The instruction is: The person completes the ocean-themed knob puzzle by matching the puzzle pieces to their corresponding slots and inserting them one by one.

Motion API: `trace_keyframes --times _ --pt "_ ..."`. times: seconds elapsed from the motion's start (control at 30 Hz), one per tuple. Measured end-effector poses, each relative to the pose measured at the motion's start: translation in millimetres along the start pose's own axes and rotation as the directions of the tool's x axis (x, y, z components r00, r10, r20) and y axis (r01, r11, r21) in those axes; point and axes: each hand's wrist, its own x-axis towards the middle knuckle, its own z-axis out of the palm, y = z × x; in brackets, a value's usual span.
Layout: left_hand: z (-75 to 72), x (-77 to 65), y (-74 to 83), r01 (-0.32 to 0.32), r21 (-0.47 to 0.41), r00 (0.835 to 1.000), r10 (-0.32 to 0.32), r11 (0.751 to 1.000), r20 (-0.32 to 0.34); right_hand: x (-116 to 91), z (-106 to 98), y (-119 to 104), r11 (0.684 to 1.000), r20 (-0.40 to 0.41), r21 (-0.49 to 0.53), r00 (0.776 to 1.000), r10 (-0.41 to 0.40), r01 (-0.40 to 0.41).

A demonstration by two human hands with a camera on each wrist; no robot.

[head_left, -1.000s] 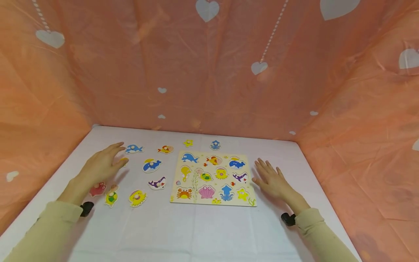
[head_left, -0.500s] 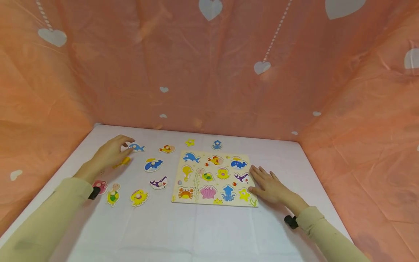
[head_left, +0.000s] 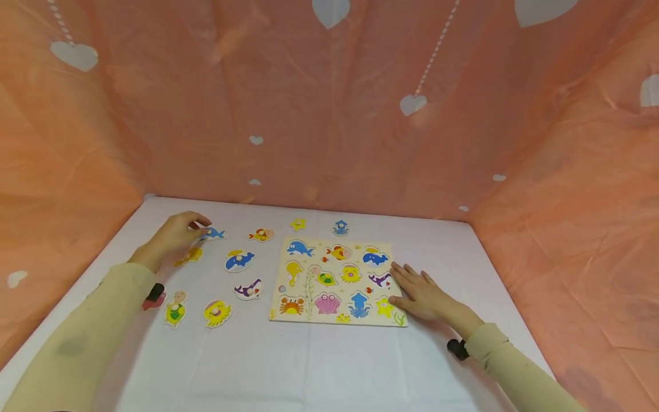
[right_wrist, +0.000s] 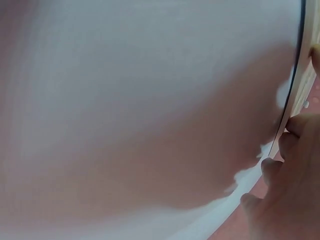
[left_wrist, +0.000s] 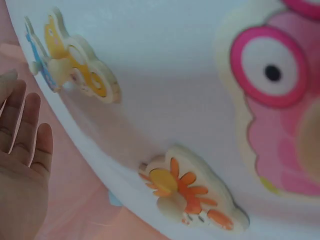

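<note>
My left hand [head_left: 176, 233] reaches over a blue dolphin puzzle piece [head_left: 218, 234] at the back left, thumb and index finger apart at its near end. In the left wrist view, the hand [left_wrist: 22, 155] has fairly straight fingers beside the dolphin's knob [left_wrist: 34, 67]. A yellow seahorse piece [head_left: 193, 255] lies just below this hand. The wooden sea-animal puzzle board [head_left: 337, 318] lies flat in the middle, with matching printed pictures. My right hand [head_left: 423, 293] rests its straight fingers on the board's right edge; the right wrist view shows the fingers [right_wrist: 292, 145] along that edge.
Around the board lie a yellow star [head_left: 298, 224], squid [head_left: 341, 228], red-yellow fish [head_left: 261, 235], blue whale [head_left: 239, 261], purple shark [head_left: 249, 289], octopus [head_left: 217, 313] and turtle [head_left: 175, 310]. A pink shell [head_left: 149, 305] is partly hidden by my wrist camera. A crab piece [left_wrist: 192, 197] shows in the left wrist view.
My left hand has moved forward and right from above the seahorse to the dolphin, its fingers drawing closer together. The right hand has shifted left onto the board's edge.
</note>
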Motion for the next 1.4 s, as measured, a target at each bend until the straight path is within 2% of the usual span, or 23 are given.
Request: trace_keyframes --times 0.2,0.33,0.53,0.73,0.83,1.07,1.4 --pt "4.6 3.8 -6.9 0.043 -0.102 0.999 -0.040 0.994 0.030 -3.0 -0.3 -2.5 1.000 0.026 -0.005 1.000 -0.013 0.013" --pt "8.6 5.7 -7.1 0.050 -0.122 0.997 -0.042 0.991 0.064 -6.5 -1.3 -2.5 1.000 0.032 -0.011 0.999 -0.005 0.005" --pt "10.5 7.0 -5.4 0.028 -0.066 0.998 -0.024 0.997 0.058 -9.9 0.7 0.8 1.000 0.034 0.013 0.999 -0.006 0.005" --pt "11.0 10.5 -9.3 0.056 -0.093 0.996 -0.050 0.994 0.068 -9.5 0.7 1.5 1.000 0.031 0.027 0.999 -0.009 0.008" --pt "8.8 11.1 -11.5 0.044 -0.066 0.998 -0.041 0.997 0.052 -6.6 -0.4 0.0 0.999 0.029 0.034 1.000 -0.010 0.009" --pt "6.4 8.6 -12.9 0.046 -0.038 0.997 -0.044 0.998 0.063 -2.7 3.9 -0.3 0.999 0.047 0.043 0.999 0.002 -0.004" --pt "6.4 7.9 -6.7 0.021 0.001 0.999 -0.021 1.000 0.033 -3.3 0.3 0.0 1.000 0.036 0.027 0.999 -0.005 0.004"
